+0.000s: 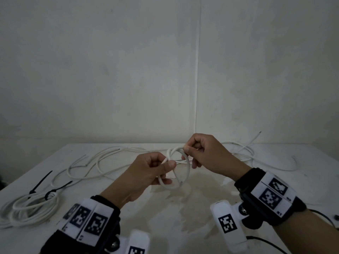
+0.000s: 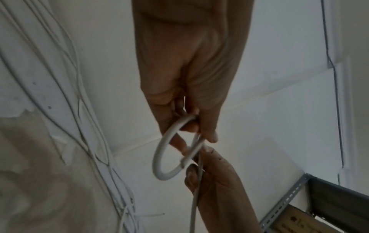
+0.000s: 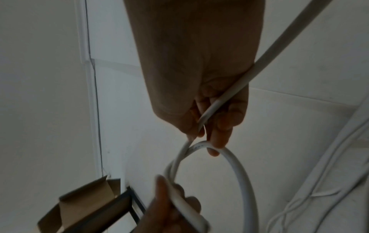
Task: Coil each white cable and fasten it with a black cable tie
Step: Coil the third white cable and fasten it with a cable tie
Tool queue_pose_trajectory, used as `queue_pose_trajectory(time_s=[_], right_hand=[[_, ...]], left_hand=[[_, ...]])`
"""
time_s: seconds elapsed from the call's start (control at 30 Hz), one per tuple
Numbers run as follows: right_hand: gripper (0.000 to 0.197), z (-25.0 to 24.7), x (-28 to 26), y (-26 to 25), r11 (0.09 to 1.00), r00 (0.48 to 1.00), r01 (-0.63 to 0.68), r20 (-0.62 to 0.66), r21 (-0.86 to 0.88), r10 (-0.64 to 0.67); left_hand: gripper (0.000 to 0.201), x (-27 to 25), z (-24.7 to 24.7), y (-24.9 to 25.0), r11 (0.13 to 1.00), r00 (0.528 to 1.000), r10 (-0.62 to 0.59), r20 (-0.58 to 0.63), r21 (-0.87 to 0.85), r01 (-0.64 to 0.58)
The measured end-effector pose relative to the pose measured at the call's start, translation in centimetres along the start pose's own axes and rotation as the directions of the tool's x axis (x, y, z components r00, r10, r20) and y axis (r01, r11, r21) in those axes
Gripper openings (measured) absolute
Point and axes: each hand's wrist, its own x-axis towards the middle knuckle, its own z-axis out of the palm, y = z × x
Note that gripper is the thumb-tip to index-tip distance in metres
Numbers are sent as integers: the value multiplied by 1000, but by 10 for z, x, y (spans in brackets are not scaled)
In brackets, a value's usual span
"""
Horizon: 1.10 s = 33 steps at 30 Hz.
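Both hands are raised over the middle of the white table (image 1: 201, 213) with a small loop of white cable (image 1: 188, 169) between them. My left hand (image 1: 167, 172) grips the loop's left and lower side, thumb on top. My right hand (image 1: 186, 147) pinches the cable at the top of the loop. In the left wrist view the left hand (image 2: 196, 138) holds the loop (image 2: 157, 157) where its strands cross. In the right wrist view the cable (image 3: 279, 47) runs through the right hand (image 3: 205, 141) into the loop (image 3: 243, 173).
A finished coil (image 1: 31, 208) lies at the near left with a black tie (image 1: 50, 194) on it. A loose black tie (image 1: 41, 180) lies beside it. Loose white cables (image 1: 95, 162) sprawl across the back of the table, right up to the wall.
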Motion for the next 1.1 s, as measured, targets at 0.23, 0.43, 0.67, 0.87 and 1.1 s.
queue_pose_trajectory(time_s=[0.23, 0.43, 0.67, 0.87, 1.1], right_hand=[[12, -1, -6, -4, 982, 973, -131, 206, 137, 101], [3, 5, -4, -9, 990, 980, -114, 171, 84, 98], [10, -1, -2, -5, 993, 984, -103, 155, 65, 92], [12, -2, 0, -5, 993, 990, -90, 118, 73, 81], [11, -3, 1, -3, 999, 999, 33, -5, -18, -33]], left_hand=[[13, 11, -13, -15, 887, 916, 334, -222, 402, -226], [19, 20, -18, -19, 641, 786, 589, -185, 700, -316], [18, 22, -20, -16, 651, 814, 574, -87, 652, -389], [20, 12, -9, -15, 791, 936, 351, -7, 536, -293], [39, 5, -9, -20, 646, 922, 374, 101, 685, -337]])
